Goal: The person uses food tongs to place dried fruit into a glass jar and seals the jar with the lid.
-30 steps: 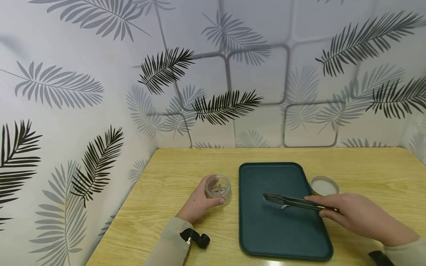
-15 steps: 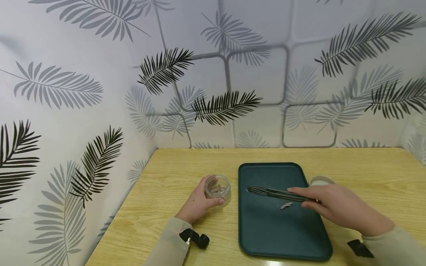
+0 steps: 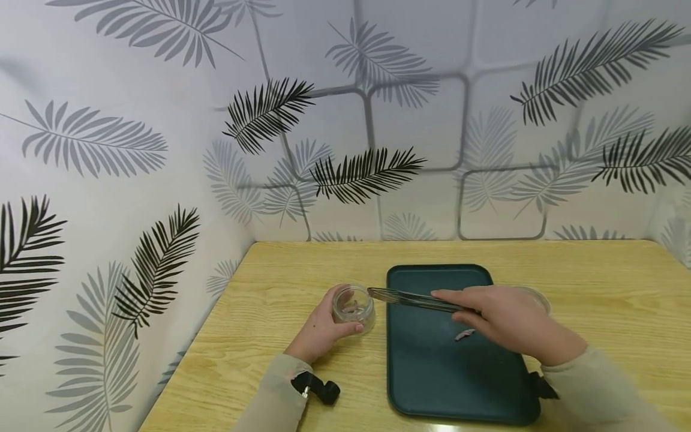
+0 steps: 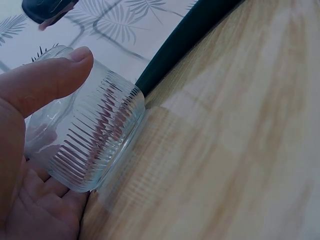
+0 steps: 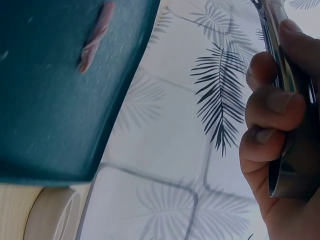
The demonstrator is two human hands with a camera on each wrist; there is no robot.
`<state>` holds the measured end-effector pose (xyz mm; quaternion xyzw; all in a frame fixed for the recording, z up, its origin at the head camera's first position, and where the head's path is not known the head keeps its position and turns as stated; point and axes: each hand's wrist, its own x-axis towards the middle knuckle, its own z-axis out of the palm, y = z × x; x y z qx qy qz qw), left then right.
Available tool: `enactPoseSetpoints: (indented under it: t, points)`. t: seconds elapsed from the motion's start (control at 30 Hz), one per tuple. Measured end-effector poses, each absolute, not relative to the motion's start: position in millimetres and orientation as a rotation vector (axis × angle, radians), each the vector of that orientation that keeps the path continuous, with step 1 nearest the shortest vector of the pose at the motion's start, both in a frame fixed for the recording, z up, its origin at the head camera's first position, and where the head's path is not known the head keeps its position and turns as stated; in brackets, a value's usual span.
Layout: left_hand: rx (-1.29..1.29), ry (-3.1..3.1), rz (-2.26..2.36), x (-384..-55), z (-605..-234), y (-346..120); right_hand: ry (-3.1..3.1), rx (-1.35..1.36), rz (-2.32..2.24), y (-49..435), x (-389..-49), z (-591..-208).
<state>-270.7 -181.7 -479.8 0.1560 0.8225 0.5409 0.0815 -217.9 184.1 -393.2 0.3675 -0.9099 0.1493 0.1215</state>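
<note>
Wallpaper [image 3: 345, 132] with black and grey leaves rises behind the wood-grain tabletop [image 3: 281, 276], whose back edge meets it. Left forearm: pale sleeve [image 3: 275, 396], with a black mount [image 3: 318, 387] at the wrist. The left hand [image 3: 322, 332] grips a clear glass jar [image 3: 369, 318], thumb on the near side and fingers round the far side. The jar stands upright and uncapped on the tabletop, just beside the tray's left edge; pinkish pieces [image 4: 102, 130] lie at its bottom. Tongs [image 3: 410, 298] reach across the left edge of the dark green tray [image 3: 432, 390], tip at the jar's rim. A small pinkish bit [image 4: 48, 22] appears to be pinched there, though the view is poor. One pinkish strip [image 3: 465, 335] lies on the tray, slightly right of its middle. The right hand [image 3: 502, 315] holds the tongs, fingers curled round the handle. Beside the tray's right edge sits a round lid [image 5: 50, 217], partly hidden by that hand in the head view.
</note>
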Motion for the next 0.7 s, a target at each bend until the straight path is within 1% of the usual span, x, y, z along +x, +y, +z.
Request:
enactPoseSetpoints:
  t: [0.43,0.7]
  points:
    - [0.458,2.433,1.625,-270,-483,-184,-2.655,1.095,0.449,154,-228,-397]
    - [0.480,2.450,1.630,-272,-483,-182,-2.714,1.066,0.452,152,-231,-394]
